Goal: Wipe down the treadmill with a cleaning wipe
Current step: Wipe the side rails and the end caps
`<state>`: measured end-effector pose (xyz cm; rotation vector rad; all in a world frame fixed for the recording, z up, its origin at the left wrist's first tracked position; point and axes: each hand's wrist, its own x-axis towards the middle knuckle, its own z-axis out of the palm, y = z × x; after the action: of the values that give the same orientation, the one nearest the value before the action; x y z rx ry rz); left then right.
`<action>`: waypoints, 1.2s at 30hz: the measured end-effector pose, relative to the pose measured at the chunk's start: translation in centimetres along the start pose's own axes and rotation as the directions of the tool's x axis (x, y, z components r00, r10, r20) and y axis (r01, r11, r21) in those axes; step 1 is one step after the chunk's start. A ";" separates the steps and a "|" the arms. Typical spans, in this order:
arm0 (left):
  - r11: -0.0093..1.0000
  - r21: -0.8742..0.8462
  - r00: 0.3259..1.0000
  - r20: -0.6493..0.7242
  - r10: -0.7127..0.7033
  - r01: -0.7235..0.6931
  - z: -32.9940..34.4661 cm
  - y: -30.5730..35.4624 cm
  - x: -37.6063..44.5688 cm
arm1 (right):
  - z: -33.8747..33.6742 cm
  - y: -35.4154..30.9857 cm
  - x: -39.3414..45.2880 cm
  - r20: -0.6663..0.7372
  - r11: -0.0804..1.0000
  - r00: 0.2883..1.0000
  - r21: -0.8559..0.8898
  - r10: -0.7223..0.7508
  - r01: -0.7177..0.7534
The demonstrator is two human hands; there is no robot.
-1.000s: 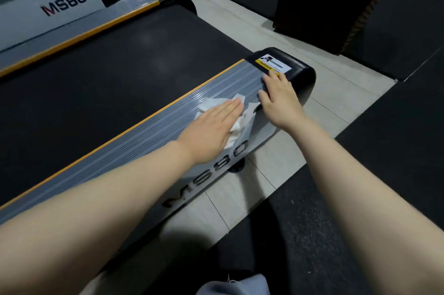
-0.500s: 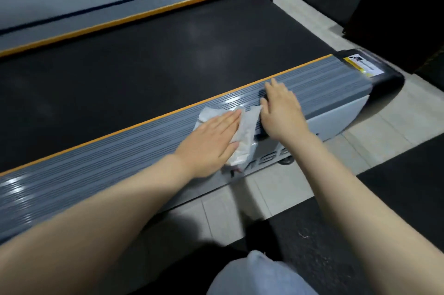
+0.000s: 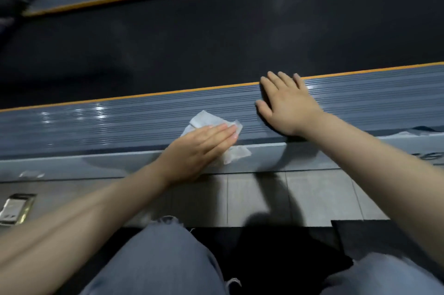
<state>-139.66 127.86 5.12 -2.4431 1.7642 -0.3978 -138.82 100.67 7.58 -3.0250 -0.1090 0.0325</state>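
At the far left, on the floor beside the treadmill, we see a small shiny packet point(image 3: 15, 208); we cannot tell what it holds. Next along, the grey ribbed side rail point(image 3: 120, 121) shows wet glints near its left end, which we judge to be a stretch already wiped. Our left hand point(image 3: 199, 148) lies flat, fingers straight and together, pressing the cleaning wipe point(image 3: 204, 119) onto the rail's outer edge. The wipe is crumpled, one corner poking out ahead of the fingers on the ribbed top, another hanging down over the pale side panel point(image 3: 264, 155). To the right, our right hand point(image 3: 286, 105) rests open on the rail, fingers spread and reaching the orange strip point(image 3: 168, 93) beside the black belt point(image 3: 216, 42); it holds nothing and seems to brace us.

What could go wrong from here: the wipe is only pinned by a flat palm, not gripped, so a fast stroke could let it bunch, slip out and drop over the edge to the floor. The ribs may also snag it and leave the grooves uncleaned. With weight on the bracing hand, a damp rail could let it slide.
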 end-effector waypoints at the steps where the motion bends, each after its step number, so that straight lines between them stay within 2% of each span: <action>1: 1.000 0.030 1.000 -0.002 0.001 -0.001 0.3 -0.7 -1.8 | 0.3 0.2 0.2 -0.017 1.000 1.000 0.001 -0.004 0.004; 3: 0.989 0.137 0.999 -0.015 0.049 -0.047 1.1 -2.2 -5.4 | 0.7 0.4 0.3 -0.045 1.000 0.999 -0.005 -0.014 0.014; 6: 0.931 0.283 0.972 0.022 0.234 -0.231 2.5 -3.9 -8.7 | 1.1 0.3 0.3 -0.053 1.000 0.998 -0.018 -0.024 0.023; 9: 0.823 0.338 0.888 0.227 0.400 -0.457 3.6 -5.1 -9.7 | 1.4 0.3 0.3 -0.070 0.999 0.997 -0.027 -0.021 0.019; 11: 0.717 0.394 0.813 0.370 0.450 -0.576 4.2 -5.3 -10.6 | 1.3 0.3 0.1 -0.062 1.000 0.998 -0.017 -0.021 0.020; 12: 0.704 0.390 0.796 0.415 0.440 -0.593 4.6 -5.4 -11.7 | 1.3 0.2 0.1 -0.061 1.000 0.998 -0.012 -0.023 0.022; 14: 0.711 0.398 0.801 0.434 0.412 -0.581 5.5 -5.8 -14.2 | 1.1 0.1 0.2 -0.070 1.000 0.997 -0.002 -0.020 0.020; 16: 0.730 0.467 0.860 0.371 0.351 -0.500 5.7 -6.3 -16.1 | 1.0 0.0 0.1 -0.075 1.000 0.997 0.004 -0.018 0.018; 18: 0.650 0.550 0.851 0.370 0.374 -0.525 5.3 -6.7 -17.3 | 1.0 -0.1 0.0 -0.079 1.000 0.997 0.000 -0.019 0.019; 20: 0.654 0.530 0.832 0.456 0.317 -0.540 3.4 -6.8 -17.6 | 0.9 -0.4 0.2 -0.080 1.000 0.997 0.006 -0.014 0.015; 22: 0.674 0.592 0.878 0.438 0.193 -0.443 1.4 -6.5 -17.3 | 1.0 -1.1 0.5 -0.091 1.000 0.996 0.009 0.014 -0.014; 24: 0.661 0.624 0.900 0.383 0.207 -0.417 1.5 -6.8 -17.5 | 1.0 -2.1 1.0 -0.118 0.998 0.991 0.011 0.067 -0.066; 25: 0.691 0.587 0.892 0.406 0.200 -0.422 2.2 -7.1 -17.7 | 0.9 -2.6 1.1 -0.129 0.997 0.988 0.007 0.083 -0.083; 26: 0.742 0.502 0.874 0.426 0.235 -0.444 3.3 -6.9 -17.6 | 0.7 -3.0 1.2 -0.134 0.996 0.987 0.002 0.085 -0.085; 27: 0.752 0.452 0.858 0.420 0.294 -0.479 4.6 -6.3 -17.3 | 0.6 -3.1 1.2 -0.134 0.996 0.987 0.000 0.084 -0.085; 28: 0.797 0.411 0.868 0.421 0.264 -0.442 5.2 -5.9 -16.8 | 0.6 -3.1 1.2 -0.132 0.996 0.988 0.001 0.086 -0.086; 29: 0.714 0.438 0.813 0.484 0.324 -0.546 5.8 -5.6 -16.2 | 0.5 -3.0 1.2 -0.129 0.996 0.987 -0.002 0.092 -0.093; 30: 0.750 0.327 0.756 0.564 0.334 -0.575 5.9 -5.1 -15.3 | 0.5 -2.9 1.3 -0.127 0.994 0.986 -0.010 0.104 -0.106; 31: 0.930 0.144 0.809 0.549 0.210 -0.339 4.8 -4.5 -14.4 | 0.5 -2.9 1.4 -0.132 0.993 0.985 -0.021 0.114 -0.117; 32: 0.989 0.049 0.850 0.517 0.097 -0.143 3.6 -4.5 -14.1 | 0.5 -3.4 1.4 -0.141 0.993 0.984 -0.032 0.105 -0.111; 33: 0.997 0.017 0.871 0.487 0.061 -0.079 3.2 -4.5 -14.4 | 0.4 -4.4 1.4 -0.140 0.997 0.988 -0.032 0.060 -0.065; 34: 0.990 0.096 0.938 0.339 0.066 -0.104 3.4 -4.8 -15.7 | 0.5 -5.9 1.3 -0.119 0.999 0.993 -0.029 -0.024 0.021; 35: 0.989 0.106 0.938 0.341 0.059 -0.101 3.4 -5.8 -17.1 | 0.9 -7.7 1.3 -0.076 0.992 0.989 -0.028 -0.126 0.125; 36: 0.997 0.040 0.917 0.396 0.049 -0.071 3.1 -6.8 -18.6 | 1.3 -9.6 1.2 -0.024 0.977 0.977 -0.024 -0.213 0.213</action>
<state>-138.11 147.38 0.94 -2.2254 1.6227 0.0551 -138.30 110.44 7.36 -3.0150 -0.4331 -0.0279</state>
